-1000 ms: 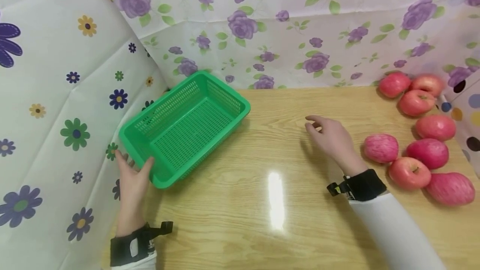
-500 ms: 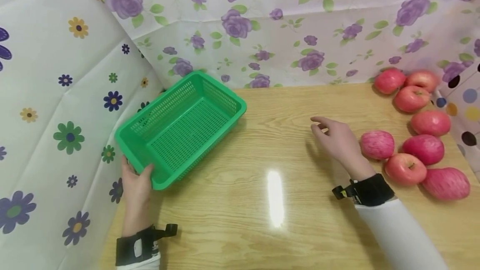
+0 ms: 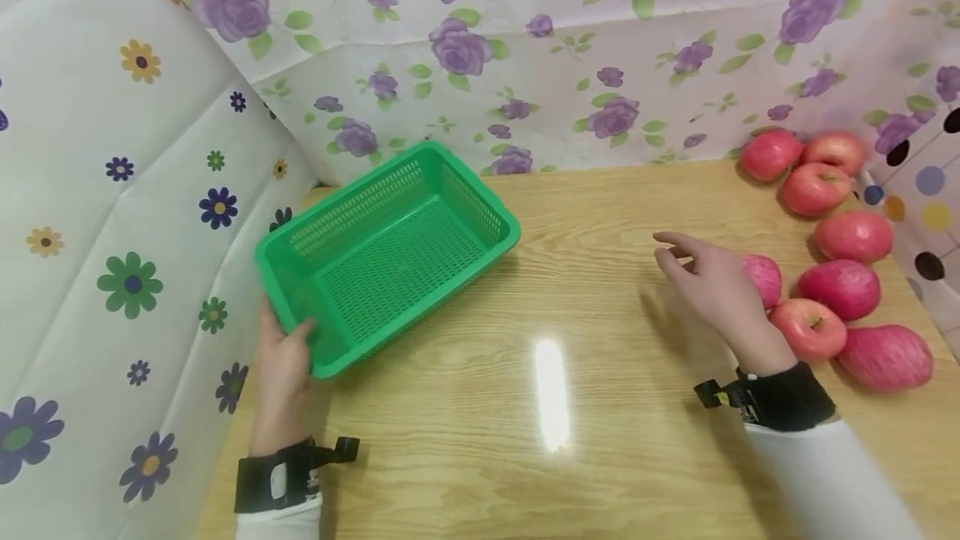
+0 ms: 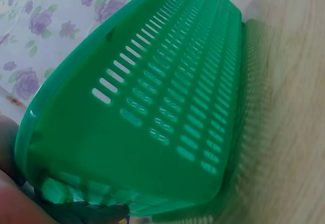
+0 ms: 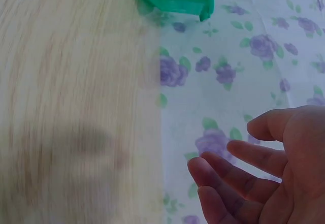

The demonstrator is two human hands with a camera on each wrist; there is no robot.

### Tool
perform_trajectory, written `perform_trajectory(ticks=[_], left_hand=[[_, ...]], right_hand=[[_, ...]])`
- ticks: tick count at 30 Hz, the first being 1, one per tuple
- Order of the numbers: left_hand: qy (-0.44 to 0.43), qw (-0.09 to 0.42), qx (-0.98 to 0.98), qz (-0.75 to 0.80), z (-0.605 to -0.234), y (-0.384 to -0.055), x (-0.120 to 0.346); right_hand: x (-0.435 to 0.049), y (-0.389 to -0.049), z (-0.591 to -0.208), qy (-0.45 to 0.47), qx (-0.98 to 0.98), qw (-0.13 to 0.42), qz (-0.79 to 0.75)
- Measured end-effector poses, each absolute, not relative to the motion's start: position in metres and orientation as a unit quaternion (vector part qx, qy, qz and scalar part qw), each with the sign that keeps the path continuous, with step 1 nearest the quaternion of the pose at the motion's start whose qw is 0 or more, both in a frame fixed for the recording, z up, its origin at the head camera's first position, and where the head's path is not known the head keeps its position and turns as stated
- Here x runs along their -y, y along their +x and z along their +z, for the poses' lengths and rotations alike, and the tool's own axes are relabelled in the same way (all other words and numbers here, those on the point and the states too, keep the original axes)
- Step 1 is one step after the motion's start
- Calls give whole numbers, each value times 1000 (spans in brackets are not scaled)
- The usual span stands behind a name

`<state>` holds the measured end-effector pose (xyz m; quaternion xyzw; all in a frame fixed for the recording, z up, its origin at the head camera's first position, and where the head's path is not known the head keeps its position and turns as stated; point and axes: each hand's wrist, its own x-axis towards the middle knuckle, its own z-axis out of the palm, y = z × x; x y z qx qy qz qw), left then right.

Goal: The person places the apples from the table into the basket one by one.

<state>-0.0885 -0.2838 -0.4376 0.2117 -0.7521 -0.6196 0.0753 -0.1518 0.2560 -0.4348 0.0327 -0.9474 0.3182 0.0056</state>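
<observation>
My left hand (image 3: pixel 283 365) grips the near left end of a green plastic basket (image 3: pixel 420 315), with the thumb over the rim and the other fingers under the outside. In the left wrist view, fingertips (image 4: pixel 114 211) show beneath the slotted wall of the basket (image 4: pixel 127 148). The basket holds nothing. Over the table, my right hand (image 3: pixel 712 286) hovers with loosely bent fingers and nothing in them; it partly covers a pink striped apple (image 3: pixel 763 280). In the right wrist view, the fingers (image 5: pixel 244 178) are spread apart from the thumb, and the basket's end shows at the top.
Several red apples lie along the right side of the wooden table (image 3: pixel 465 457), among them a near striped one (image 3: pixel 887 358) and a far one (image 3: pixel 771 155). Flowered sheets (image 3: pixel 525 65) rise behind and at the left. A dotted sheet (image 3: pixel 933 215) stands at the right.
My left hand has closed on the basket's end, and the basket has shifted a little to the right. The right hand has moved rightward, closer to the apples.
</observation>
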Motion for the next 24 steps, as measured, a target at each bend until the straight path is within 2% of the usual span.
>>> perform_trajectory(ticks=[7, 24], left_hand=[[198, 52, 767, -608, -436, -109, 268], [113, -19, 825, -554, -436, -158, 225]], right_hand=[[-277, -142, -428, 19, 950, 31, 311], [-325, -120, -418, -22, 958, 34, 283]])
